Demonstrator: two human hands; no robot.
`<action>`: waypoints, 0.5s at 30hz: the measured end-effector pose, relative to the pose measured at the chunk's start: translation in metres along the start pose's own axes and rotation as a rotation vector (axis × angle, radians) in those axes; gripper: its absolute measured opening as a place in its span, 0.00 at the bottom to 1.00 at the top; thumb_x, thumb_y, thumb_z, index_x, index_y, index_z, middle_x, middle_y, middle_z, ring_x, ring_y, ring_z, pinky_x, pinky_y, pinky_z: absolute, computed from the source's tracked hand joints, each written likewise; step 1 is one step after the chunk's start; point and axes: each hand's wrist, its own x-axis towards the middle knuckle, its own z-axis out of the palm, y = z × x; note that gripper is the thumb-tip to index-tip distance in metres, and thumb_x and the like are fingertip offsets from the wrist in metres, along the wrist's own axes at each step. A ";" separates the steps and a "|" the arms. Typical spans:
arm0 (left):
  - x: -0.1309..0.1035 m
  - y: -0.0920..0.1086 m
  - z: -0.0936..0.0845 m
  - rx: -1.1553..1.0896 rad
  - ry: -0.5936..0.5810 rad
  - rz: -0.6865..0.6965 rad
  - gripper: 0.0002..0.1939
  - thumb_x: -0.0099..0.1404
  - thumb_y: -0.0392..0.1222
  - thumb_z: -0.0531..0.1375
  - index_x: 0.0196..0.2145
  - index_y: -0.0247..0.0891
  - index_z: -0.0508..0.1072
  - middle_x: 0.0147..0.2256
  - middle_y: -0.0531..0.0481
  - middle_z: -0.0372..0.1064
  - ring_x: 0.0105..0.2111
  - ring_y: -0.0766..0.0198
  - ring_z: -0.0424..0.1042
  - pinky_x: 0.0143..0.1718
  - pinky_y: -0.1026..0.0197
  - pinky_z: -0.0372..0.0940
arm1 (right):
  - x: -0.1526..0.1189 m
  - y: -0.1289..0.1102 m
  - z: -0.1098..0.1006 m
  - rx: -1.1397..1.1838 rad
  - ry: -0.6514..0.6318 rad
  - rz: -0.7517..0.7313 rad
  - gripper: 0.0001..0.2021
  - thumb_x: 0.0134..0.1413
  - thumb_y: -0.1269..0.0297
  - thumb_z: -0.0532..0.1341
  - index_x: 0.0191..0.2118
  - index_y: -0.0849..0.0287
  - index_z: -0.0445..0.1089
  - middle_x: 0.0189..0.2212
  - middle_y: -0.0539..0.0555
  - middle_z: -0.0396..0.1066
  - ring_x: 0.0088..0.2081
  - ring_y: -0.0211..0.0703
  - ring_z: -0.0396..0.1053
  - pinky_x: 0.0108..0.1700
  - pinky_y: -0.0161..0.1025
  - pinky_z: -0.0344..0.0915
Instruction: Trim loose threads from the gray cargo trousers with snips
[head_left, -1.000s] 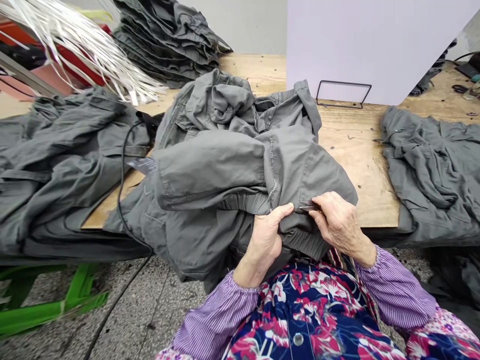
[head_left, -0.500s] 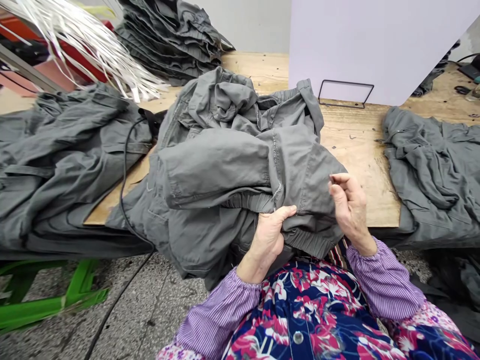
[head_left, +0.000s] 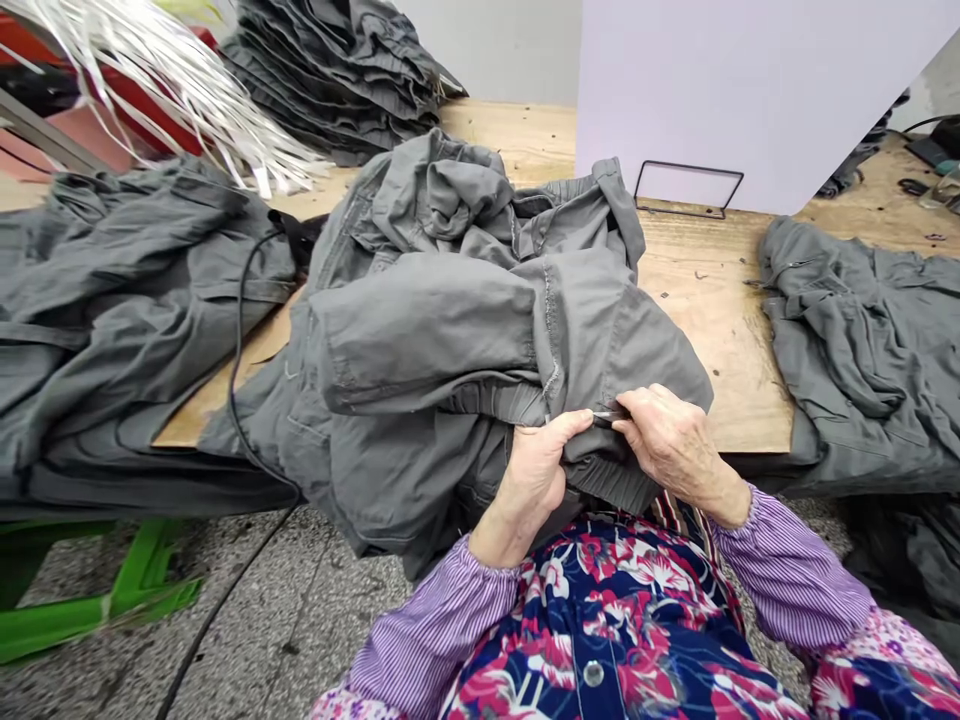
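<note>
A rumpled grey garment [head_left: 442, 320] with stitched seams and elastic-gathered edges lies heaped over the table's front edge and towards my lap. My left hand [head_left: 540, 470] is closed on a fold of it near the gathered edge, thumb pressed on top. Just to the right, my right hand [head_left: 667, 440] is closed in a pinch around a small thin metal tool [head_left: 604, 415]. Its pale tip reaches the cloth beside my left thumb. Most of the tool is hidden by my fingers, so its exact kind does not show.
More grey garments lie at the left [head_left: 135, 290] and right [head_left: 862, 340], with a tall stack [head_left: 337, 80] behind. White strips [head_left: 187, 90] hang at upper left. A pale panel [head_left: 735, 100] stands on the wooden table [head_left: 720, 320]. A black cable [head_left: 238, 370] runs down beside the garment.
My right hand has moved left and down, from the garment's right side to beside my left thumb, and the metal tool's tip now shows. My left hand keeps its hold.
</note>
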 end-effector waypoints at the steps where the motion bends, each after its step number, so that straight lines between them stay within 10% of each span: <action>1: 0.000 0.000 0.000 -0.006 -0.005 -0.006 0.05 0.41 0.30 0.67 0.18 0.34 0.74 0.20 0.55 0.72 0.23 0.70 0.69 0.30 0.66 0.67 | 0.001 0.001 0.000 0.006 0.001 -0.005 0.07 0.62 0.66 0.50 0.36 0.61 0.62 0.26 0.53 0.64 0.29 0.42 0.59 0.31 0.38 0.55; 15: 0.001 0.003 0.003 0.006 0.102 0.001 0.05 0.36 0.32 0.67 0.15 0.35 0.74 0.18 0.55 0.71 0.21 0.70 0.67 0.30 0.64 0.64 | -0.002 -0.004 -0.009 0.019 -0.040 -0.036 0.08 0.62 0.66 0.50 0.33 0.60 0.63 0.24 0.52 0.63 0.28 0.41 0.57 0.30 0.38 0.52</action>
